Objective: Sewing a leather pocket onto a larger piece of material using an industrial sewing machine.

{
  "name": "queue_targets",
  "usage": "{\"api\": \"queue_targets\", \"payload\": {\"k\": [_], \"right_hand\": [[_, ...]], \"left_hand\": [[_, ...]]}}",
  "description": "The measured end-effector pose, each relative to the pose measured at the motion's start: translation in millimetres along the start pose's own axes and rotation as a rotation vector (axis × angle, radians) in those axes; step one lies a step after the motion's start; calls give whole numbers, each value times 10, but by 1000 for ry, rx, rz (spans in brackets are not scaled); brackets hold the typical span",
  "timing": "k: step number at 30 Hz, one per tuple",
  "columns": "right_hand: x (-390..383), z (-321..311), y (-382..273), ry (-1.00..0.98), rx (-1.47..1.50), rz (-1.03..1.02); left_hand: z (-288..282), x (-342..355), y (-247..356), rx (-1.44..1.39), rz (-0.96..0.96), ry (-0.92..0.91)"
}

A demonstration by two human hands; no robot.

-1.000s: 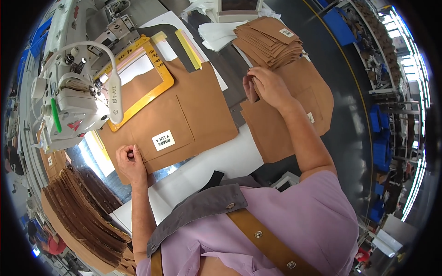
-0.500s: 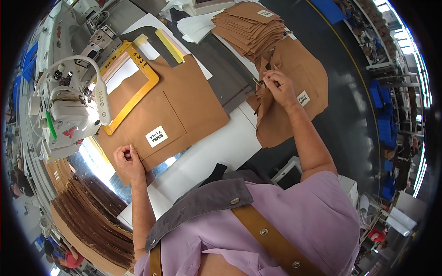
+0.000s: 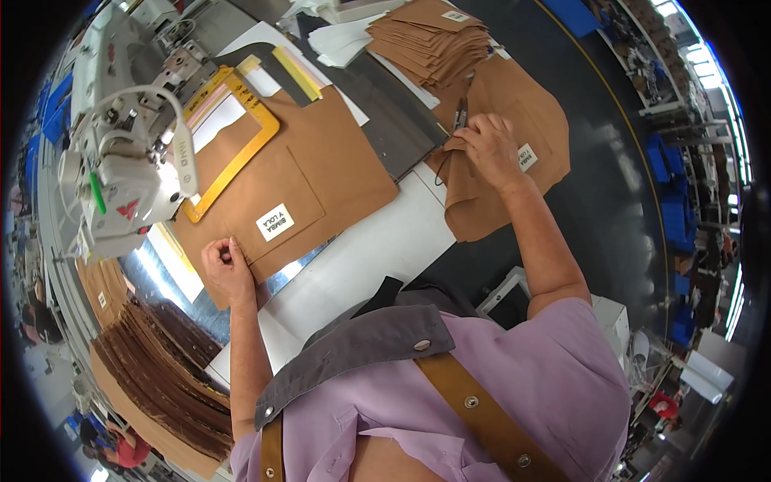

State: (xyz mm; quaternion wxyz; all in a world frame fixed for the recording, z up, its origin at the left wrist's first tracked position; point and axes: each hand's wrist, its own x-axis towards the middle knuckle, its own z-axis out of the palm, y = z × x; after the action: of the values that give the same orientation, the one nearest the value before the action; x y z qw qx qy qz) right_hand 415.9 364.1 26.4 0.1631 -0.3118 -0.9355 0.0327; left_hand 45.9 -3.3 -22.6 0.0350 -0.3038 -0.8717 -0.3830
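A flat brown fabric panel (image 3: pixel 345 173) with a stitched pocket outline and a white label lies on the sewing table under a yellow frame template (image 3: pixel 241 178). At its near left edge my left hand (image 3: pixel 230 269) rests with curled fingers; whatever they hold is hidden. My right hand (image 3: pixel 491 149) is closed over the bunched edge of another labelled brown piece (image 3: pixel 522 96), which hangs over the table's right end. Beside its fingertips a dark, slim two-armed tool (image 3: pixel 461 114), perhaps thread snips, touches that piece. I cannot tell if the fingers grip tool or fabric.
A white sewing machine head (image 3: pixel 128 177) stands at the left, over the panel's edge. Stacked brown pieces (image 3: pixel 426 40) lie at the far right of the table. Dark brown layered pieces (image 3: pixel 152 369) are piled at the lower left. White paper (image 3: pixel 341 44) lies at the back.
My right hand has shifted slightly and uncurled a little, and the dark tool now shows plainly beside it. The hanging brown piece's near edge has moved up. My left hand is nearly unmoved.
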Motion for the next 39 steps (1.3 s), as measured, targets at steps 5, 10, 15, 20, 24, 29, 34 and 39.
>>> {"api": "queue_targets", "payload": {"k": [5,10,15,20,24,29,34,39], "right_hand": [[112,-17,-41,83,-122,-88],[268,-404,-576,113,2,-56],[545,-157,-1613,70,555,-226],[573,632,-2286,-551,1075,-270],[663,671,-2828,-620,1026,-133],[711,746,-3140,-96,490,-628],[760,840,-3091,-378,672,-357],[903,639,-3155,-667,876,18]], "left_hand": [[2,-11,22,-84,15,50],[-23,1,188,-94,-94,53],[-100,27,154,-114,-165,49],[-240,165,132,-255,-324,-132],[-286,211,-34,-271,-371,-249],[-296,204,40,-311,-335,-224],[-299,200,-20,-383,-352,-231],[-264,209,-98,-411,-360,-262]]}}
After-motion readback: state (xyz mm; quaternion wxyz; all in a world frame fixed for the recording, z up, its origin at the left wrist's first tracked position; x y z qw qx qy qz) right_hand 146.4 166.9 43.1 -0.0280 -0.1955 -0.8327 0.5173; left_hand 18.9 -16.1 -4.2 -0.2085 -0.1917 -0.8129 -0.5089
